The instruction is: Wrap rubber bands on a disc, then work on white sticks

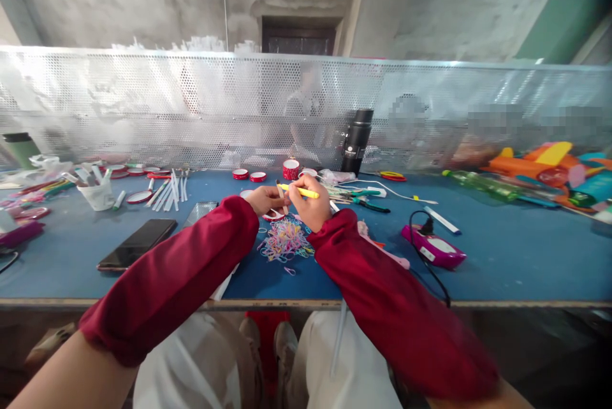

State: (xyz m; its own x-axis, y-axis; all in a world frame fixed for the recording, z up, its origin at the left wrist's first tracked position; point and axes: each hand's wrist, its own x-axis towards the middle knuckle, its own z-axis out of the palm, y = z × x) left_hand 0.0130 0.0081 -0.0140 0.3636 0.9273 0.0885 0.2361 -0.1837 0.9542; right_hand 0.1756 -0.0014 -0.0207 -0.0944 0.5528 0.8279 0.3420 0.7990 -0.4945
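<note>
My left hand is closed around a thin stick-like piece that stands up between its fingers. My right hand grips a yellow pen-like tool held level, its tip meeting the stick. Both hands hover over the blue table, just above a heap of small pastel rubber bands. A red-and-white round lid lies under my left hand. Red sleeves cover both forearms.
A black phone lies at the left, a white cup of sticks behind it. A red tape roll, a black flask, pliers and a purple glue gun with cord lie right. A perforated metal screen backs the table.
</note>
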